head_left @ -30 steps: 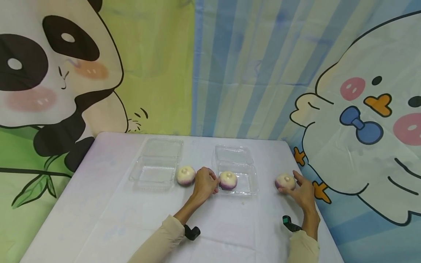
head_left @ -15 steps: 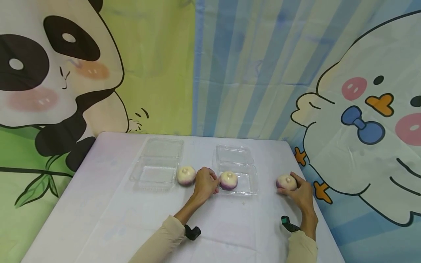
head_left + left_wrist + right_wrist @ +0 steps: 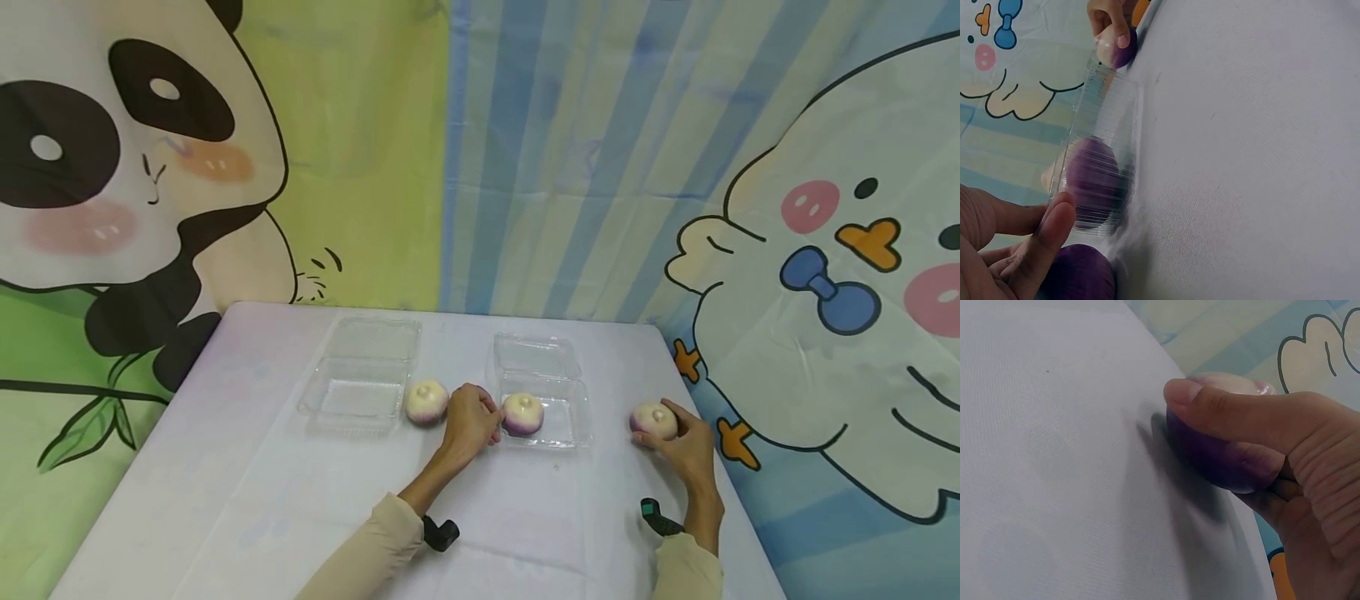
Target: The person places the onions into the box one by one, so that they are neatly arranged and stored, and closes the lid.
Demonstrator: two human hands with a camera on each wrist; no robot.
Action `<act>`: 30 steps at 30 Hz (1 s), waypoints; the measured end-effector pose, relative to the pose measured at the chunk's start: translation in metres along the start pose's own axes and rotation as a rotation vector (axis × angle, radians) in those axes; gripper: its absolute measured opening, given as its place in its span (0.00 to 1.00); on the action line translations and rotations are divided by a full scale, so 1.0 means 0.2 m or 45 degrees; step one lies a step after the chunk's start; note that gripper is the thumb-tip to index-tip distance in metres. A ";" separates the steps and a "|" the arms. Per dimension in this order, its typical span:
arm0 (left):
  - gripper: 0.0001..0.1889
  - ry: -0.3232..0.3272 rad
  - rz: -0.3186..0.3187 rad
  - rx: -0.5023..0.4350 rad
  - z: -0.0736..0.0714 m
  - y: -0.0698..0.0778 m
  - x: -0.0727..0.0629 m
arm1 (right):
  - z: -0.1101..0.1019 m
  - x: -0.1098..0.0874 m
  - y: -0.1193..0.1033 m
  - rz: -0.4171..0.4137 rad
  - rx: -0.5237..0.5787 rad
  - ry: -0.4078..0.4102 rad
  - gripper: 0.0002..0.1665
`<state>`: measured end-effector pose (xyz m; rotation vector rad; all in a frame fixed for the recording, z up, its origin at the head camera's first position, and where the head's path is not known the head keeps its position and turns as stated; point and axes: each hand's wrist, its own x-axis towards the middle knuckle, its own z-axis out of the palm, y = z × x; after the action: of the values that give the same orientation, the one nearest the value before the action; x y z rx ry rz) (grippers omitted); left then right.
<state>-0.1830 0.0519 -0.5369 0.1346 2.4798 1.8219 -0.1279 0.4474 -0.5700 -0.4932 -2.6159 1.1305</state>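
Note:
My left hand (image 3: 470, 423) pinches the near left edge of a clear plastic clamshell box (image 3: 564, 423), whose lid lies folded back. Inside that box, on its left side, sits a white-and-purple onion (image 3: 522, 414). In the left wrist view, thumb and finger meet at the rim of the box (image 3: 1085, 119). My right hand (image 3: 692, 446) grips another onion (image 3: 652, 420) near the table's right side. The right wrist view has the thumb across this onion (image 3: 1222, 456), with its shadow on the cloth beside it. A third onion (image 3: 427, 402) rests just left of my left hand.
A second clear clamshell box (image 3: 356, 398) lies open on the left, with nothing inside. White cloth covers the table (image 3: 300, 500). Cartoon-printed curtains (image 3: 525, 167) hang behind and on both sides, close to the table edges.
My right hand's fingers have closed in around the right-hand onion. The left hand, the boxes and the other onions stay put, while the head view shifts slightly.

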 end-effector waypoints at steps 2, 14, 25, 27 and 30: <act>0.10 -0.004 0.001 -0.001 0.00 0.00 0.00 | 0.00 -0.01 0.00 0.027 0.021 0.011 0.58; 0.09 0.004 0.018 -0.002 -0.01 0.00 -0.01 | 0.03 -0.01 -0.03 -0.012 0.059 0.016 0.54; 0.07 0.009 0.071 -0.009 -0.01 0.00 0.00 | 0.06 0.00 -0.07 -0.049 0.094 -0.031 0.55; 0.07 0.007 0.071 -0.010 -0.01 -0.01 -0.01 | 0.07 0.00 -0.08 -0.052 0.096 -0.036 0.55; 0.09 0.008 0.066 -0.004 0.00 -0.01 -0.01 | 0.07 0.00 -0.09 -0.073 0.102 -0.043 0.55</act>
<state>-0.1818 0.0507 -0.5383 0.1954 2.5006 1.8483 -0.1366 0.4268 -0.5672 -0.3839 -2.5837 1.2295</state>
